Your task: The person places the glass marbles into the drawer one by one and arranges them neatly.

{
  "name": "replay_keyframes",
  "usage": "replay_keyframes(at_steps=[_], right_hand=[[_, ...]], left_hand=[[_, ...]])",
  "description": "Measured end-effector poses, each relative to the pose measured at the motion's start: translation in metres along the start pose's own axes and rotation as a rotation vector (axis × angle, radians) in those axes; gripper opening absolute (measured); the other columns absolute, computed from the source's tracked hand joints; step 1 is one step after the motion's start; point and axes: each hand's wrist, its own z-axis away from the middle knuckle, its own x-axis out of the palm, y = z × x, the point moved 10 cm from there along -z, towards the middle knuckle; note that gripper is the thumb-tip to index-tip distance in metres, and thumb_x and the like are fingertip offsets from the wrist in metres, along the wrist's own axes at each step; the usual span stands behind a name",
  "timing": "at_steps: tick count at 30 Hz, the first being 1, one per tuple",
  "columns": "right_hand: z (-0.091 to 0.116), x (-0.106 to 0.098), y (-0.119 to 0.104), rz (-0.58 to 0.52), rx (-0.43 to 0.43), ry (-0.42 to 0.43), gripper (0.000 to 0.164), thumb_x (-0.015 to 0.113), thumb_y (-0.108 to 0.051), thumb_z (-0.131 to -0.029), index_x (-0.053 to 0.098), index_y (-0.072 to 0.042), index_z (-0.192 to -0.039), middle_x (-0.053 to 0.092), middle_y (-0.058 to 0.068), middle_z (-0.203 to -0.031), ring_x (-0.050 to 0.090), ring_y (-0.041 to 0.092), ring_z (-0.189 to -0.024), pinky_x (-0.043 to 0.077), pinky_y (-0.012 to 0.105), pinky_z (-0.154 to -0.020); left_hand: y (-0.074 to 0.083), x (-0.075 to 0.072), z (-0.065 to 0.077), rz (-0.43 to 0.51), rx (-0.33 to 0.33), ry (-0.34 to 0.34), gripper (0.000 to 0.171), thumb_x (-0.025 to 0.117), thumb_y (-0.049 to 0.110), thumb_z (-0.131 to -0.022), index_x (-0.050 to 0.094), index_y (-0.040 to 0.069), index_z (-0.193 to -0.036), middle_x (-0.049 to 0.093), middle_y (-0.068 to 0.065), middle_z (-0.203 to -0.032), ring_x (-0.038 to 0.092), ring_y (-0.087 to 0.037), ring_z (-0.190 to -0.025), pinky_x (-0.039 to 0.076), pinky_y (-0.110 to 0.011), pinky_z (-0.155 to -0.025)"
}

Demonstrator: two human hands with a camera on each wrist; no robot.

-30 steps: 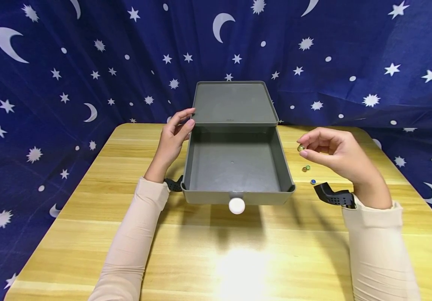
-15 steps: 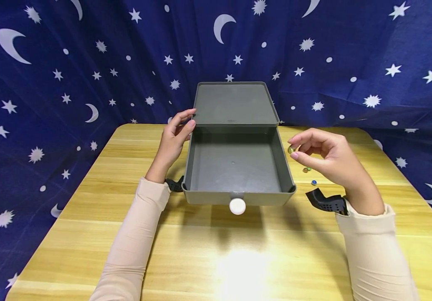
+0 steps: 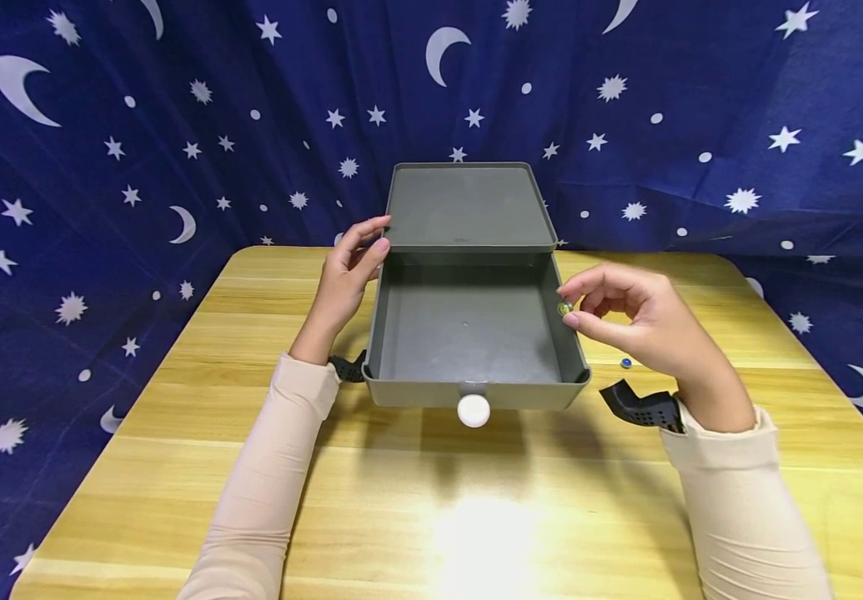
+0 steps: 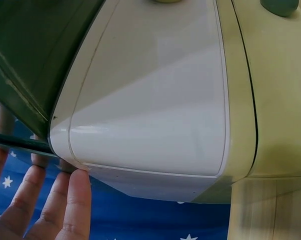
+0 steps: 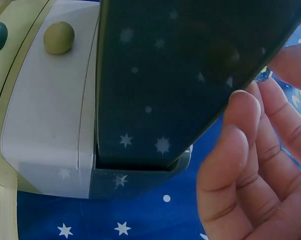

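A grey drawer (image 3: 469, 392) with a white knob (image 3: 474, 410) is pulled far out of a small cabinet (image 3: 469, 204). My right hand (image 3: 634, 308) pinches a yellowish-green glass marble (image 3: 565, 308) between thumb and fingertips, right at the drawer's right wall. In the right wrist view the marble (image 5: 263, 75) peeks out between the fingers beyond the drawer's edge. My left hand (image 3: 348, 271) touches the cabinet's left front corner, and the left wrist view has its fingers (image 4: 78, 200) stretched against that corner. A blue marble (image 3: 626, 362) lies on the table below my right hand.
The cabinet stands on a light wooden table (image 3: 176, 433). Under the grey drawer are white (image 4: 150, 100) and yellow (image 4: 280, 100) drawers with round knobs. A dark blue star-and-moon curtain (image 3: 251, 83) hangs behind the table.
My right hand has moved left with the marble, from over the table to the drawer's right wall. It now covers the brown and green marbles. My left hand stays put.
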Motion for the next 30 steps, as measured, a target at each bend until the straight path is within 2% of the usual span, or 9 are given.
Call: replay_keyframes(at_steps=[10,15,18,23,30], right_hand=[[-0.001,0.009,-0.001,0.057,0.012,-0.037,0.033,0.072,0.02,-0.076,0.071,0.002,-0.103,0.067,0.003,-0.083,0.058,0.012,-0.065,0.046,0.02,-0.06],[-0.002,0.01,0.007,0.099,0.098,0.012,0.026,0.075,0.011,-0.08,0.072,-0.001,-0.103,0.068,-0.001,-0.086,0.058,0.012,-0.062,0.047,0.018,-0.059],[-0.003,0.012,0.012,0.123,0.151,0.045,0.024,0.076,0.005,-0.082,0.072,-0.002,-0.104,0.068,-0.003,-0.089,0.058,0.013,-0.062,0.045,0.019,-0.057],[-0.006,0.017,0.013,0.126,0.169,0.063,0.025,0.077,0.003,-0.082,0.07,-0.001,-0.106,0.069,-0.004,-0.088,0.052,0.013,-0.06,0.039,0.022,-0.052],[-0.006,0.019,0.012,0.113,0.177,0.061,0.032,0.077,0.003,-0.082,0.067,-0.004,-0.112,0.07,-0.005,-0.088,0.048,0.013,-0.055,0.037,0.023,-0.05]], left_hand=[[0.004,0.0,0.001,-0.011,0.022,0.002,0.039,0.055,0.019,-0.102,0.056,0.01,-0.14,0.052,-0.01,-0.139,0.057,-0.017,-0.109,0.05,-0.03,-0.083],[0.004,0.0,0.001,-0.001,0.013,0.008,0.04,0.054,0.013,-0.102,0.053,0.005,-0.141,0.05,-0.015,-0.14,0.056,-0.014,-0.106,0.048,-0.028,-0.08],[0.015,0.002,0.004,-0.004,0.01,0.006,0.04,0.052,0.009,-0.102,0.051,0.0,-0.141,0.049,-0.02,-0.14,0.055,-0.012,-0.105,0.048,-0.027,-0.08],[0.034,0.006,0.011,-0.012,0.007,-0.001,0.04,0.051,0.007,-0.101,0.05,-0.004,-0.14,0.048,-0.022,-0.14,0.055,-0.01,-0.104,0.047,-0.026,-0.081],[0.036,0.007,0.012,-0.013,0.013,-0.006,0.04,0.052,0.008,-0.102,0.051,-0.004,-0.14,0.049,-0.023,-0.139,0.055,-0.011,-0.104,0.048,-0.029,-0.082]])
